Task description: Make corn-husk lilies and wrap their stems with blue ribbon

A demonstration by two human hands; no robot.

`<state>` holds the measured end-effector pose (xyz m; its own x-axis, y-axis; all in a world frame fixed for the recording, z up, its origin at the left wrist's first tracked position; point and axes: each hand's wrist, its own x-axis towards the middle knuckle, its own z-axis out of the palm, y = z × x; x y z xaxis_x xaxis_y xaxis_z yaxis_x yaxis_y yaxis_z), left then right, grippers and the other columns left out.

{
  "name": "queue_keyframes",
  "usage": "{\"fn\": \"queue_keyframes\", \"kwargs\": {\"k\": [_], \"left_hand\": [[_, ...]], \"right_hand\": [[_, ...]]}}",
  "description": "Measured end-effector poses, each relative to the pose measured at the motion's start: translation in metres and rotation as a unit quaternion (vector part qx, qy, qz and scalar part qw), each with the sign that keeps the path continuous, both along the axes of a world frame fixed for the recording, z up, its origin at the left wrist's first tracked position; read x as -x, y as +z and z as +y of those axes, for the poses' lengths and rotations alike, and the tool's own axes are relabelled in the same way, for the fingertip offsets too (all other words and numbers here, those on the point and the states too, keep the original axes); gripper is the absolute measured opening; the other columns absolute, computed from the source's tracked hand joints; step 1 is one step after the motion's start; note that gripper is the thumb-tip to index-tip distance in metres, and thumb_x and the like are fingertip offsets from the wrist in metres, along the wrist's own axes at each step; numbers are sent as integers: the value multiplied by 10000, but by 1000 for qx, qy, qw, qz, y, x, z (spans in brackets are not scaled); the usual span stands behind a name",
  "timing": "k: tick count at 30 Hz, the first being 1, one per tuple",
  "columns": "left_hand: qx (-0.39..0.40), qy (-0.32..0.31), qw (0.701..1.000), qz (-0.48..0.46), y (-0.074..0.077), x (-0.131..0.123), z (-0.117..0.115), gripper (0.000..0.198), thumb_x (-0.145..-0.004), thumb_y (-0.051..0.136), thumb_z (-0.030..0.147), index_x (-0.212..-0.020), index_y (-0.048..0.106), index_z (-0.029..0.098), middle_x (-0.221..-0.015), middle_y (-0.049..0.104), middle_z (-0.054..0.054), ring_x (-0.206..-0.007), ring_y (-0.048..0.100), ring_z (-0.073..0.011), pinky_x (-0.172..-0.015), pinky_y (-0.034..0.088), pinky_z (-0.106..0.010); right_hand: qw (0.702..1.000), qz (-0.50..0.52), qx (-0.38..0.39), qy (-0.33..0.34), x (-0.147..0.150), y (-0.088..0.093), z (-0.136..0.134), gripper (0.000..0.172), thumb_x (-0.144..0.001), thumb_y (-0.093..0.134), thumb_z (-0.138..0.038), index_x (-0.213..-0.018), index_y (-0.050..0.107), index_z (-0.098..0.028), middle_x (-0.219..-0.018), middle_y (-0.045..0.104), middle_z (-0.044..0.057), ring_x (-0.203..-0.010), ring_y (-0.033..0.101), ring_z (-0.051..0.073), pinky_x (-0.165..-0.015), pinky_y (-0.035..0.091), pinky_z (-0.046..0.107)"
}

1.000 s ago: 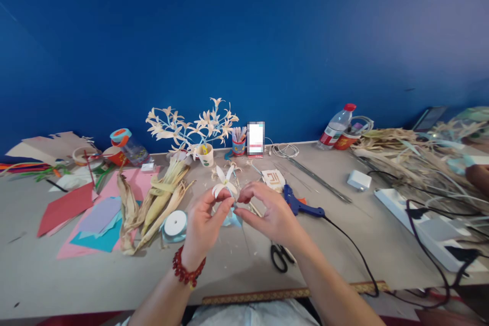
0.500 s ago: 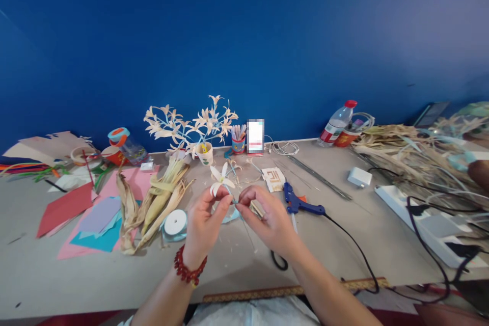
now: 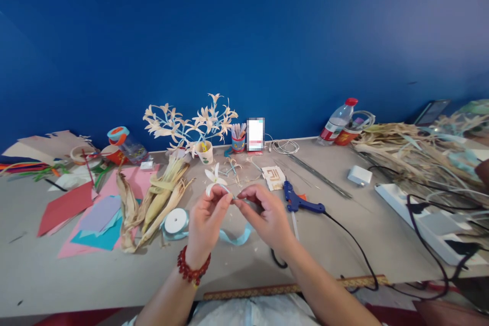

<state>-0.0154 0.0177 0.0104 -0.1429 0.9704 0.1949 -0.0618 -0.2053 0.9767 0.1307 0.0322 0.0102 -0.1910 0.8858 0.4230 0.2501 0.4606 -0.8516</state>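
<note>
A white handmade flower [image 3: 216,177] with pointed petals tilts to the left above my left hand [image 3: 212,214]. That hand is closed, its thumb and forefinger pinching the flower's pale blue stem [image 3: 230,194]. Close beside it, my right hand [image 3: 265,214] pinches the same stem, fingertips nearly touching those of the left. Just what lies between the right fingertips is partly hidden. Below the hands a light blue ribbon [image 3: 239,238] curls on the table, near its white spool [image 3: 176,220].
Dried corn husks [image 3: 162,204] and coloured paper [image 3: 97,219] lie left. A cup of flowers [image 3: 204,153] stands behind. To the right are a blue glue gun [image 3: 301,202] with its cord, metal wires [image 3: 321,175], a bottle [image 3: 338,122] and a power strip [image 3: 416,224].
The flower has tipped left and lower with its stem. My hands have drawn slightly closer together, and more of the loose blue ribbon shows below them.
</note>
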Motion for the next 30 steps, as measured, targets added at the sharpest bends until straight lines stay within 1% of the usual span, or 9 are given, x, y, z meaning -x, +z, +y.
{"fn": "queue_keyframes", "kwargs": {"k": [5, 9, 11, 14, 17, 20, 23, 26, 30], "left_hand": [[-5, 0, 1000, -2, -3, -1, -1, 124, -863, 604, 314, -838, 605, 192, -809, 620, -5, -769, 586, -142, -739, 485, -246], [0, -18, 1000, -9, -3, 0, -3, 121, -862, 607, 310, -836, 607, 191, -797, 611, -6, -749, 562, -139, -707, 471, -242], [1, -30, 999, -21, -2, 0, -4, 110, -862, 609, 295, -829, 605, 190, -788, 599, -5, -742, 546, -136, -698, 461, -238], [-1, -52, 998, -46, -2, 1, -4, 98, -864, 608, 275, -816, 602, 189, -787, 587, -6, -741, 534, -134, -712, 453, -244], [-5, -67, 996, -60, -2, 2, -4, 98, -861, 610, 270, -805, 609, 189, -785, 580, -6, -728, 530, -135, -719, 449, -258], [-13, -78, 995, -64, -2, 3, -3, 100, -859, 614, 265, -799, 624, 186, -769, 571, -10, -709, 517, -135, -696, 440, -261], [-14, -92, 993, -68, -4, 4, -2, 108, -856, 620, 280, -799, 630, 189, -756, 571, -10, -685, 504, -133, -665, 434, -259], [-15, -97, 992, -79, -6, 2, -1, 117, -845, 635, 300, -800, 633, 192, -762, 582, -12, -671, 507, -130, -653, 441, -259], [-25, -73, 992, -101, -12, -2, -2, 136, -813, 676, 323, -843, 642, 195, -795, 609, -21, -722, 549, -141, -701, 468, -266]], "right_hand": [[999, 0, 33, -3, -2, 1, -1, 150, -872, 602, -328, -920, 647, -193, -654, 562, -12, -548, 432, 114, -497, 329, 228], [998, 42, 51, 19, -3, 1, -1, 161, -855, 621, -342, -817, 645, -188, -682, 602, 1, -563, 459, 113, -512, 353, 225], [995, 64, 72, 34, -3, 1, -1, 188, -855, 620, -358, -786, 632, -184, -678, 596, 3, -568, 464, 112, -513, 357, 223], [983, 103, 128, 77, -3, 1, -1, 231, -861, 613, -401, -780, 617, -184, -644, 556, -11, -551, 448, 103, -491, 345, 211], [967, 143, 181, 109, -3, 1, 0, 257, -851, 628, -434, -788, 610, -185, -611, 519, -31, -493, 390, 81, -446, 309, 198], [953, 171, 209, 135, -4, 1, 0, 259, -844, 642, -435, -797, 607, -183, -585, 476, -49, -443, 309, 61, -410, 259, 193], [942, 184, 230, 160, -4, 3, 0, 281, -835, 649, -443, -757, 579, -182, -575, 451, -56, -433, 275, 56, -402, 232, 195], [944, 184, 223, 158, -4, 3, -1, 287, -834, 648, -442, -744, 562, -183, -587, 466, -50, -443, 292, 60, -411, 244, 197], [974, 144, 141, 100, -2, 2, -3, 218, -868, 613, -376, -769, 593, -182, -631, 526, -25, -514, 395, 84, -470, 307, 201]]}}
